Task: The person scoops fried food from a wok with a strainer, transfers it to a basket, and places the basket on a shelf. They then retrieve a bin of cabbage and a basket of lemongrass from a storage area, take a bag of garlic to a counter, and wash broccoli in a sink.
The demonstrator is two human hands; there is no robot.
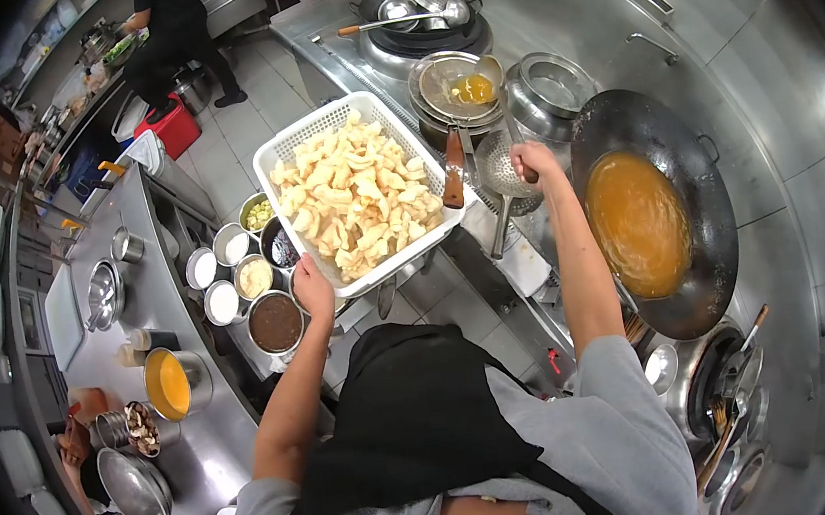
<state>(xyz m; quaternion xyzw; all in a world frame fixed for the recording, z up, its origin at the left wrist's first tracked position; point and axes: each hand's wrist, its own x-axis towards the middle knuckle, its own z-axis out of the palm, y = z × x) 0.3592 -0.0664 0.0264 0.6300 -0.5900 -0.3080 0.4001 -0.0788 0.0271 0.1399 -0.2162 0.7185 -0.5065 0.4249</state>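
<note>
My left hand grips the near-left rim of a white perforated plastic basket. Pale yellow, puffy curved pieces are heaped inside it. To the right, my right hand is closed around the handle of a metal ladle. The ladle's bowl is beside a round strainer with yellow liquid in it. Just left of that hand lies a perforated skimmer, its handle pointing toward me. A wok of orange-brown liquid sits right of my right forearm.
Several metal pots of ingredients, including a brown sauce pot, stand left below the basket. A steel counter on the left bears a pot of orange liquid. Another person stands at the back left near a red bin.
</note>
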